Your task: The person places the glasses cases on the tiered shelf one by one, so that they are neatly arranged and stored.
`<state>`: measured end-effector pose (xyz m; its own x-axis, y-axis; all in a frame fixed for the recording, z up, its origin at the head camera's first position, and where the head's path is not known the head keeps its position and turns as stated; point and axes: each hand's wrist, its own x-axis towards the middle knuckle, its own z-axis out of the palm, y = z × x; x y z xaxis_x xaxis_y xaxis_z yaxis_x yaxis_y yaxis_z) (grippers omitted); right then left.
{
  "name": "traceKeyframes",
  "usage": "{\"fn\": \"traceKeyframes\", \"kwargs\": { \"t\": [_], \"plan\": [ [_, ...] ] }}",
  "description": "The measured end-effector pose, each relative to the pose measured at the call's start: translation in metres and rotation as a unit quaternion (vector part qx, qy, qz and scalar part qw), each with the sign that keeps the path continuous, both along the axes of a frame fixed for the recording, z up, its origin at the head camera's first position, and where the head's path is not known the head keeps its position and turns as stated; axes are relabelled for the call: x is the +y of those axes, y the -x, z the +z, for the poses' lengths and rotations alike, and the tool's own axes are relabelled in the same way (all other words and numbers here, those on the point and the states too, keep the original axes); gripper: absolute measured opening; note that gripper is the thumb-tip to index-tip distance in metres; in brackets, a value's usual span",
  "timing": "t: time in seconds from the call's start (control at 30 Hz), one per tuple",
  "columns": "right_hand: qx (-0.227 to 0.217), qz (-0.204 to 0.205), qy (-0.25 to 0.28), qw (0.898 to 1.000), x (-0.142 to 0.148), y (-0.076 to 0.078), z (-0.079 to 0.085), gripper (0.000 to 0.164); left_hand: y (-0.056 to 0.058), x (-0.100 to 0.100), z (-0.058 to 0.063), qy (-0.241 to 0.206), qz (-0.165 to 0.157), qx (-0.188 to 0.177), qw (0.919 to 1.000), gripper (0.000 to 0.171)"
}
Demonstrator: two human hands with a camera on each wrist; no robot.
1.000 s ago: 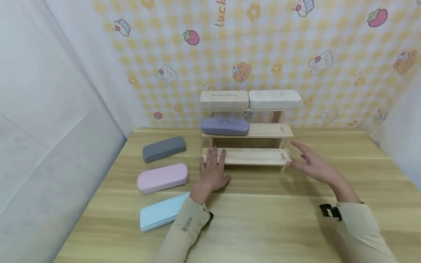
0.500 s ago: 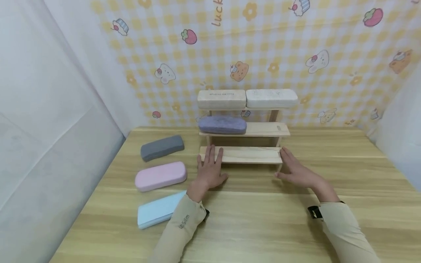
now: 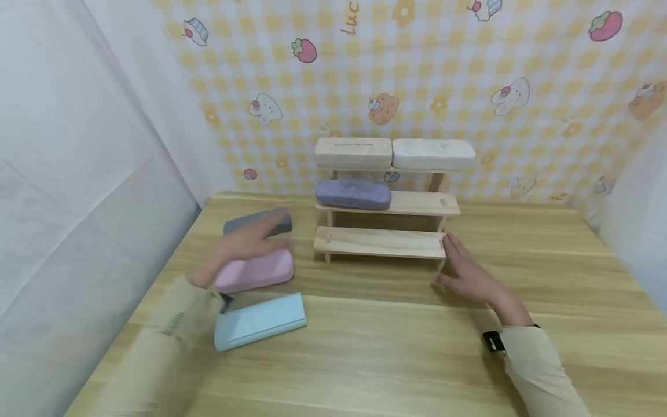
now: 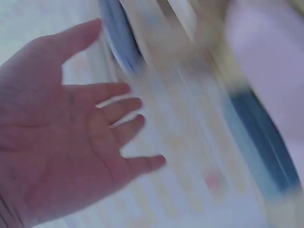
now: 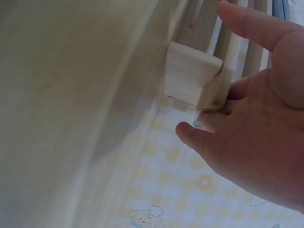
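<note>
My left hand (image 3: 247, 240), blurred, is over the gap between a grey glasses case (image 3: 281, 223) and a pink glasses case (image 3: 260, 273), partly covering both. In the left wrist view its palm shows with fingers spread and nothing in them. A light-blue flap case (image 3: 266, 320) lies nearer on the table. My right hand (image 3: 471, 277) is at the right end of a three-step wooden rack (image 3: 385, 242), its extended fingertips at the edge of the lowest board. In the right wrist view, the thumb stands apart and some fingers are hidden behind the rack.
On the rack's top step sit a beige case (image 3: 354, 154) and a white case (image 3: 433, 154) side by side. A purple case (image 3: 353, 194) occupies the left of the middle step. A yellow checked cloth (image 3: 344, 87) hangs behind; a white wall (image 3: 104, 174) borders the table's left.
My left hand has left the lowest board and moved left over the grey and pink cases. My right hand came in from the right to the board's end and has stayed there.
</note>
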<state>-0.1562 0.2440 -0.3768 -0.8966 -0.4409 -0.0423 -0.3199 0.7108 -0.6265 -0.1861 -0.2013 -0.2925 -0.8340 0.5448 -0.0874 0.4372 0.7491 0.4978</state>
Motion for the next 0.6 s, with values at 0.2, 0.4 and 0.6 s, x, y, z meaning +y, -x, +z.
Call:
{"fn": "traceKeyframes", "kwargs": {
  "t": [0.2,0.4,0.6],
  "plan": [
    [0.008,-0.002,-0.015,1.0,0.003,-0.001,0.002,0.086,0.016,-0.08,-0.011,-0.021,0.064,-0.061,0.9958,0.081],
    [0.027,-0.017,-0.021,0.999,0.006,0.0,0.007,0.086,0.035,-0.105,-0.036,-0.023,0.092,-0.116,0.9887,0.092],
    [0.015,-0.014,-0.012,1.0,0.003,0.001,0.006,0.083,0.047,-0.121,-0.059,-0.041,0.103,-0.099,0.9889,0.092]
  ]
}}
